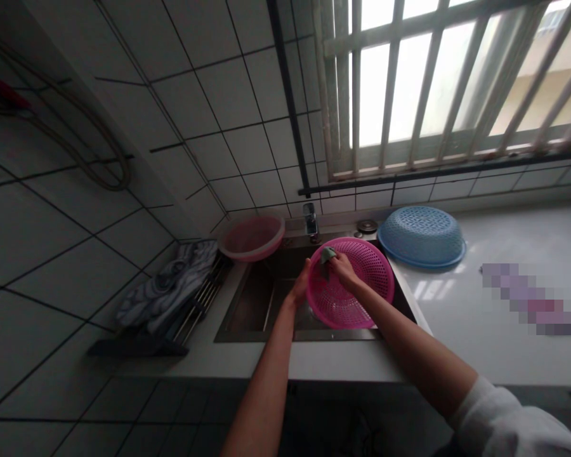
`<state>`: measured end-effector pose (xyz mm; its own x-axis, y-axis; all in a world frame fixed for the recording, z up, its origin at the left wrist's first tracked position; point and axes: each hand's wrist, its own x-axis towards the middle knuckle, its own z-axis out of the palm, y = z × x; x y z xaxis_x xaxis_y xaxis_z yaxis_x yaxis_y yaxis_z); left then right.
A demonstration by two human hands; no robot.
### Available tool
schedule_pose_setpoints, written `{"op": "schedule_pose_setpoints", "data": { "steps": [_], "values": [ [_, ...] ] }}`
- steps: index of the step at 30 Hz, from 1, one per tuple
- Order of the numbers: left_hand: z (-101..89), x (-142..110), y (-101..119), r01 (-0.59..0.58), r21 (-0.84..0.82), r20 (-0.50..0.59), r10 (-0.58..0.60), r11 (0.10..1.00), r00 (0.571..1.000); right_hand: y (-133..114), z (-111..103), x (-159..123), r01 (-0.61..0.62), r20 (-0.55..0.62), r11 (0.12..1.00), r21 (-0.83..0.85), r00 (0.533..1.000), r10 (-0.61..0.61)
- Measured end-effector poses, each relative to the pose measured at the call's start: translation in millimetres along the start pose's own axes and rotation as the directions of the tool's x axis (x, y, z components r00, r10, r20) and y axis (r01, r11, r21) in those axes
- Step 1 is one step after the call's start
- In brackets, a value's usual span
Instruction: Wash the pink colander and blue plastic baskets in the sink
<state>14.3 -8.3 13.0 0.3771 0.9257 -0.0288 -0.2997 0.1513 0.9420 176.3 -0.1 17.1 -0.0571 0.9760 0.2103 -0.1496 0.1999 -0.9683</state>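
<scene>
Left hand (301, 285): clamped on the rim of the pink colander (337, 303).
Right hand (343, 269): closed on a greenish cloth (327, 255), inside the colander.
Steel sink (253, 298): lies below them.

The round pink colander (333, 303) (perforated across its wall and base) is occupying the right part of the sink (254, 301), its opening facing up toward the viewer. The grey-green cloth (328, 255) is bunching near the colander's rim, at upper left.

The colander (374, 276) is pink, the cloth (328, 254) greenish, the basin (421, 236) blue.
</scene>
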Motion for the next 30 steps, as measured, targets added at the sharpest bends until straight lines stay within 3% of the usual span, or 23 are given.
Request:
{"op": "schedule_pose_setpoints", "data": {
  "steps": [2,4,5,6,8,10,11,12,14,16,18,21,23,24,26,28,30],
  "values": [
    [-5.3,-1.8,0.5,0.021,0.034,-0.073,-0.019,0.999,0.997,5.6,9.3,-6.6,-0.022,0.166,1.000,-0.014,0.986,0.024],
    [-9.7,-3.1,0.7,0.069,0.079,-0.135,-0.058,0.994,0.989,9.7,15.1,-10.7,-0.045,0.337,0.999,-0.025,0.940,0.051],
    [-10.4,-3.2,0.7,0.086,0.094,-0.146,-0.072,0.992,0.987,10.3,14.7,-10.5,-0.047,0.363,0.999,-0.025,0.930,0.053],
    [-9.9,-2.8,0.6,0.089,0.099,-0.137,-0.075,0.991,0.988,9.9,11.8,-8.9,-0.040,0.325,0.999,-0.018,0.945,0.043],
    [-6.1,-0.8,0.1,0.056,0.082,-0.081,-0.049,0.995,0.995,7.4,1.4,-2.8,-0.006,0.122,1.000,-0.011,0.992,0.007],
    [-2.3,1.5,-0.9,0.013,0.052,-0.026,-0.012,0.999,1.000,5.5,-8.2,2.3,0.024,-0.063,0.999,-0.025,0.998,-0.026],
    [-1.7,2.1,-1.3,0.002,0.045,-0.015,-0.001,0.999,1.000,5.9,-10.0,2.9,0.033,-0.089,0.999,-0.034,0.995,-0.035],
    [-2.3,2.3,-1.7,-0.004,0.047,-0.022,0.005,0.999,1.000,7.4,-9.2,2.0,0.034,-0.054,0.999,-0.042,0.998,-0.036],
    [-6.6,1.3,-2.1,0.009,0.067,-0.066,-0.004,0.998,0.998,13.3,-1.1,-3.4,0.026,0.133,0.998,-0.059,0.991,-0.018],
    [-11.9,-0.5,-1.9,0.036,0.089,-0.118,-0.025,0.995,0.993,20.3,9.5,-9.1,0.016,0.316,0.996,-0.087,0.949,0.013],
    [-14.4,-1.6,-1.6,0.045,0.092,-0.143,-0.032,0.995,0.989,24.6,13.6,-10.2,0.018,0.361,0.993,-0.121,0.932,0.027],
    [-10.3,-0.7,-1.9,0.010,0.067,-0.106,-0.003,0.998,0.994,23.2,4.1,-2.2,0.028,0.132,0.987,-0.159,0.991,-0.007],
    [-6.5,0.3,-2.2,-0.010,0.030,-0.063,0.012,0.999,0.998,20.4,-3.0,2.8,0.043,-0.030,0.983,-0.177,0.998,-0.049],
    [-5.6,0.5,-2.1,-0.016,0.012,-0.053,0.016,1.000,0.998,19.7,-3.5,3.2,0.055,-0.048,0.981,-0.185,0.997,-0.065],
    [-7.0,-0.3,-1.3,-0.013,-0.004,-0.068,0.013,1.000,0.998,20.6,3.3,-0.9,0.073,0.075,0.977,-0.199,0.995,-0.059],
    [-11.0,-1.9,0.2,0.014,0.014,-0.115,-0.013,1.000,0.993,22.8,16.0,-8.5,0.085,0.298,0.974,-0.211,0.955,-0.019],
    [-13.9,-2.8,1.2,0.037,0.028,-0.147,-0.033,0.999,0.989,22.8,25.0,-13.5,0.123,0.358,0.974,-0.188,0.932,-0.049]
  ]
}}
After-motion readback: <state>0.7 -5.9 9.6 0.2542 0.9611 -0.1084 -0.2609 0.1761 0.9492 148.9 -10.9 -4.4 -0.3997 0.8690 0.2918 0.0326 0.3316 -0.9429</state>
